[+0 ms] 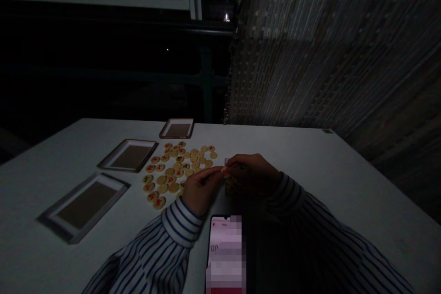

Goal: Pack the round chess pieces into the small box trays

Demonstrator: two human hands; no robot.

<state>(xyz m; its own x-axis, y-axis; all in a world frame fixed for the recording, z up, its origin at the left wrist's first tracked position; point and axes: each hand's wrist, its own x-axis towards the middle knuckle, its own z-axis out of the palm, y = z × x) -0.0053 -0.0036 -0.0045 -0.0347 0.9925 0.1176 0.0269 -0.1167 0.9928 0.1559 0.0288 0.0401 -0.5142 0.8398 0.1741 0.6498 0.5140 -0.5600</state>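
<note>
Fingertips of my left hand (201,190) and my right hand (257,172) meet over the table, closed around a small round xiangqi piece (224,170) with a red mark. Beneath my right hand, in shadow, several more pieces (232,187) sit in what looks like a small box, mostly covered by the hand. To the left of my left hand, many loose round wooden xiangqi pieces (170,172) lie spread out, some with red or dark characters upward and others showing plain faces.
Three shallow framed trays or lids stand on the white table (285,144): a near one (84,202), a middle one (127,155) and a far one (177,128). A lit phone (223,252) lies before me. A bead curtain (292,55) hangs beyond the table.
</note>
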